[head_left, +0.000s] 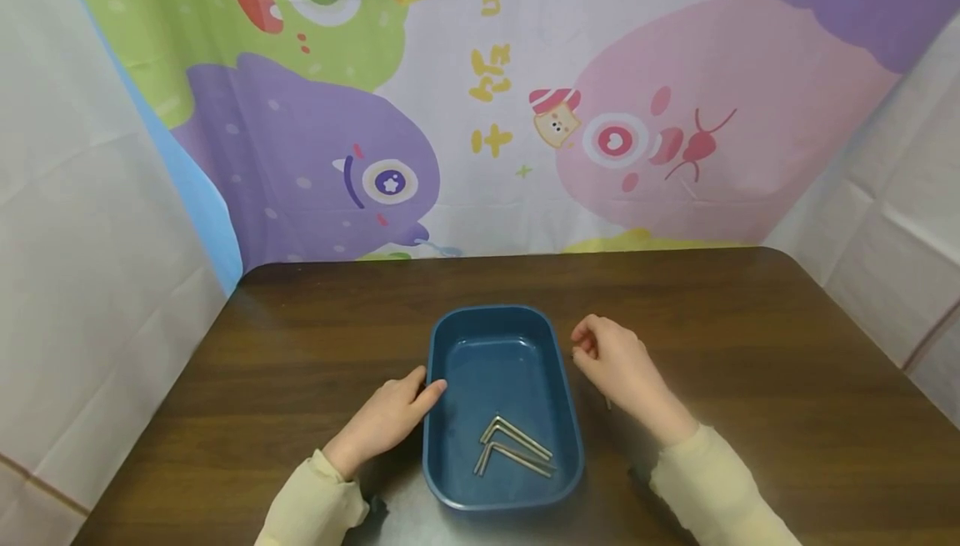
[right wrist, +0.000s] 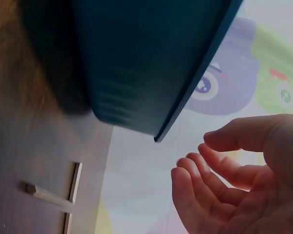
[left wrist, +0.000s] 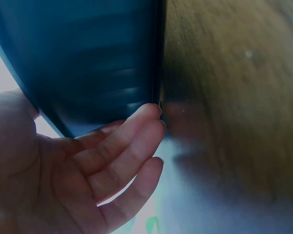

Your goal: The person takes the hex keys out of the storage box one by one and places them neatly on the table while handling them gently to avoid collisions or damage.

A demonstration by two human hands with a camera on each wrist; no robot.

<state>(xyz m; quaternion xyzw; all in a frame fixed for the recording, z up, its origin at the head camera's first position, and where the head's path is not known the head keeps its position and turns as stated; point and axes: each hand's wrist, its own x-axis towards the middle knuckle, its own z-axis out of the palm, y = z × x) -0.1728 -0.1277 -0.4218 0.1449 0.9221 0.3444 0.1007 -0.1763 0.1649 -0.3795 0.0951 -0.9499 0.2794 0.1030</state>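
Our left grip [head_left: 385,416] sits at 7 o'clock in the head view, our right grip [head_left: 621,364] at 4.

We have the left wrist [head_left: 341,453] coming out of a pale yellow left sleeve [head_left: 309,503] and aimed towards 2 o'clock, its left thumb [head_left: 430,398] reaching to the right, apart from the rest; in the left wrist view its left fingers [left wrist: 144,139] lean to about 1 o'clock, only slightly bent. We have the right wrist [head_left: 675,421] leaving a matching right sleeve [head_left: 716,488], angled between 10 and 11 o'clock; the right wrist view shows our right fingers [right wrist: 184,187] loosely curved and our right thumb [right wrist: 239,136] pointing to 9 o'clock, its tip just beside the nearest fingertip.
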